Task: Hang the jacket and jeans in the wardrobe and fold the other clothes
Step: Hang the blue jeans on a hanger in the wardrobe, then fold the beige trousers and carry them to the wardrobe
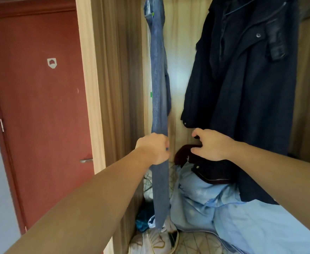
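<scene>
Blue jeans (pixel 158 74) hang in a long narrow strip at the left of the wooden wardrobe (pixel 119 70). My left hand (pixel 153 148) is closed around the jeans leg about two thirds of the way down. A dark navy jacket (pixel 242 85) hangs to the right on a hanger. My right hand (pixel 210 144) is just below the jacket's lower left hem, fingers spread and curled, holding nothing, above a dark garment (pixel 205 171) lying on the pile.
Light blue bedding (pixel 214 208) and several crumpled clothes fill the wardrobe floor, with a teal item (pixel 142 220) at the lower left. A red door (pixel 40 107) with a metal handle (pixel 85 160) stands to the left of the wardrobe side panel.
</scene>
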